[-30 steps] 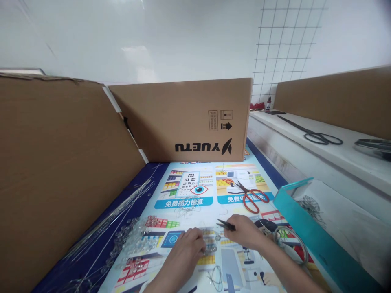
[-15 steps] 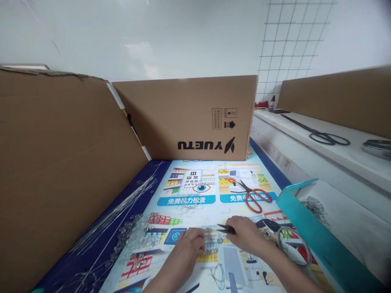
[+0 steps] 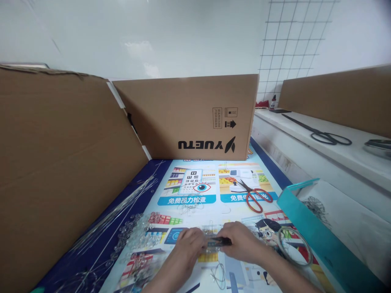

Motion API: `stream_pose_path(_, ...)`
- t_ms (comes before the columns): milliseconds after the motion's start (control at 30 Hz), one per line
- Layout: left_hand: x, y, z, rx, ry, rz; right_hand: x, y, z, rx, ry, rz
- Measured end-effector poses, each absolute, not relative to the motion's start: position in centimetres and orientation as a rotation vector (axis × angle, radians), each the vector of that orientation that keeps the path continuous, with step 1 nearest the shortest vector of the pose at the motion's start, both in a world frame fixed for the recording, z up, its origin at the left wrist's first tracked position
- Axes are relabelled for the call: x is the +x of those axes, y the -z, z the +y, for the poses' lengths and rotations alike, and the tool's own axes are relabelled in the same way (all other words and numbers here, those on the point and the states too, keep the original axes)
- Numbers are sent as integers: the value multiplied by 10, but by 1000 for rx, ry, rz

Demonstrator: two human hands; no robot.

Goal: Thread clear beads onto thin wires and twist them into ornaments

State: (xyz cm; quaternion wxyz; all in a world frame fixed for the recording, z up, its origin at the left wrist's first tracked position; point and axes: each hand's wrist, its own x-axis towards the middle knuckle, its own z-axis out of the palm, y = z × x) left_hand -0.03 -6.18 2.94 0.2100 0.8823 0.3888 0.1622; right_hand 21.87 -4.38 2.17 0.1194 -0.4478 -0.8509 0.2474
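While left hand (image 3: 190,244) pinches clear beads (image 3: 210,242) on the mat (image 3: 189,195) and right hand (image 3: 241,244) grips black pliers (image 3: 220,241), risk noted: slipping, scattering beads across wire (image 3: 217,272)

Scissors: 2, one red-handled pair (image 3: 253,196), one black pair (image 3: 324,135). Cardboard panels: 3 (image 3: 189,116). Hands: 2 (image 3: 191,246). Wire ring: 1 (image 3: 295,245). Clear beads (image 3: 132,236): too many to count.

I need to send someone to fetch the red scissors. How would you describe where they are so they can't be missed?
Start at the upright cardboard box printed YUETU. On the colourful poster mat in front of its right end lie the red-handled scissors. The other scissors, on the white ledge to the right, are black.
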Motion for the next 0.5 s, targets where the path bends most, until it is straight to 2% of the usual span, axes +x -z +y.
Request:
stream_pose_path(300, -4, -38, -64, 2413, -505, 1028, 214, -18, -46, -1265, -631, -2488)
stream_pose_path(500, -1, -41, -64, 2472, -384, 1024, 212, -16, -47, -1276, -618, -2526)
